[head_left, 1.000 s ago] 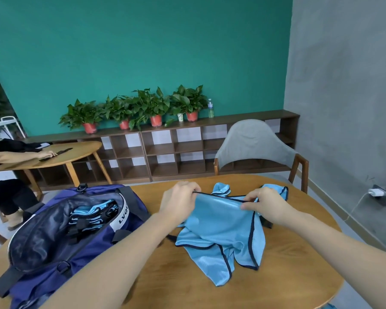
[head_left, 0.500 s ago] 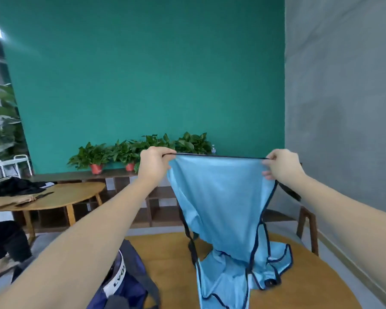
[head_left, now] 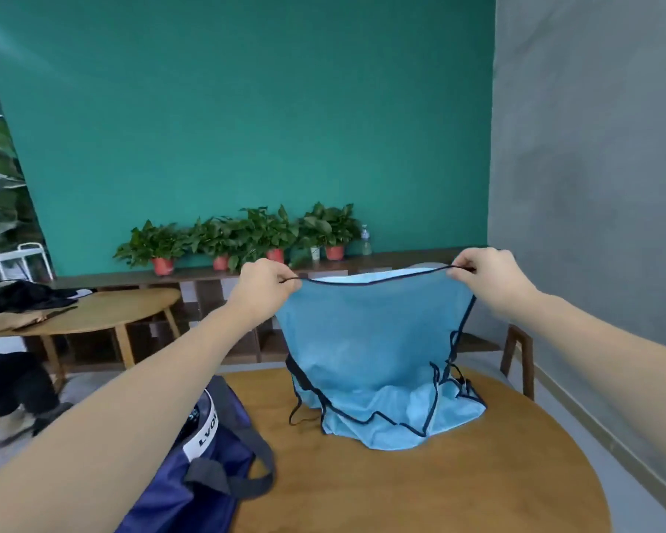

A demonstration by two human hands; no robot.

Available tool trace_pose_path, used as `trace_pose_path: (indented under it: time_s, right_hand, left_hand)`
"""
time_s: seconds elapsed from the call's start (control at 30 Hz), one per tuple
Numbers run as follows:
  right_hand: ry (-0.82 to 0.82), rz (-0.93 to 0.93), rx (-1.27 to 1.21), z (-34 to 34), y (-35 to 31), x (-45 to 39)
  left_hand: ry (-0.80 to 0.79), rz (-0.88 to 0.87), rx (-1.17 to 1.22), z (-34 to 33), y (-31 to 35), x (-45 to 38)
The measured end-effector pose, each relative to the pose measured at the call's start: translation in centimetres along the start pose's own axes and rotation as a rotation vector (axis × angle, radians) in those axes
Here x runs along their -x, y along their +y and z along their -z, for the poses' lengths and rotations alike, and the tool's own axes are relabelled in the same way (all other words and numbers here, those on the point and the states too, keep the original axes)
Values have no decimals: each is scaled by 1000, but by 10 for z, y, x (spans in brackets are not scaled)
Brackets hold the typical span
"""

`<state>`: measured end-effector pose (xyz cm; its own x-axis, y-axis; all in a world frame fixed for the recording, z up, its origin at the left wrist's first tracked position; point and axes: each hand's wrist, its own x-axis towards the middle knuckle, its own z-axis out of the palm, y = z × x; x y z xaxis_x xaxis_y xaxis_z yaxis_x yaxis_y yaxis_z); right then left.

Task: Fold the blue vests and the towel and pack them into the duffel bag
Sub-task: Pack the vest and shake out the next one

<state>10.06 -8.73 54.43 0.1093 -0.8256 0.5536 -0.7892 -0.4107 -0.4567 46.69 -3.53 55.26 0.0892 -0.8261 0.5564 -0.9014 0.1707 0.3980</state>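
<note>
Teal paint covers the back wall [head_left: 247,121], meeting a grey wall [head_left: 593,148] on the right side of the frame, and below them sits the round wooden surface [head_left: 458,490] where I am working. My left hand [head_left: 263,288] is raised at the centre of the frame, its fingers curled and pinching the dark-trimmed upper edge of a blue vest [head_left: 370,340]. My right hand [head_left: 487,277], further right at about the same height, pinches the other end of that same edge, so the trim runs taut between my two hands with a slight sag in the middle. From there the vest hangs down in front of me, and its lower part lies crumpled on the surface at centre right, the dark binding curling in loops around the folds. At the lower left of the frame the navy duffel bag [head_left: 193,490] rests on the surface, just left of the vest; I can see a white strip with dark letters near its opening and a grey carry handle [head_left: 239,475] flopped over its side. What lies inside the bag I cannot tell from here. Behind the vest a low wooden shelf [head_left: 131,278] runs along the teal wall, carrying a row of green plants in red pots [head_left: 247,240] and a small clear bottle [head_left: 366,240]. At the left edge a second wooden table [head_left: 104,313] holds dark cloth, and a wooden chair [head_left: 520,359] shows at right, behind my surface.
</note>
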Motion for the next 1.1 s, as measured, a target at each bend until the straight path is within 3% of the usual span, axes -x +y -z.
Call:
trace_pose_path:
  time_s: [0.13, 0.47, 0.6, 0.77, 0.83, 0.97, 1.03, 1.1]
  right_hand:
    - [-130, -11, 82, -36, 29, 20]
    - [-247, -28, 230, -106, 82, -5]
    - [-168, -18, 228, -135, 96, -15]
    - [-73, 35, 171, -155, 102, -3]
    - [-213, -9, 200, -171, 113, 17]
    - [-539, -109, 312, -205, 130, 70]
    - [-506, -71, 328, -214, 128, 92]
    - [-434, -1, 304, -221, 121, 107]
  left_hand:
    - [-186, 30, -39, -43, -22, 14]
    - [-311, -18, -45, -113, -55, -15]
    - [-226, 23, 2, -136, -70, -27]
    - [-61, -55, 26, -163, -87, -10]
    - [-139, -89, -7, -183, -100, 14]
    - [-511, -117, -158, -225, -121, 68]
    - [-560, -79, -241, -240, -120, 91]
    - [-473, -108, -309, -251, -111, 108]
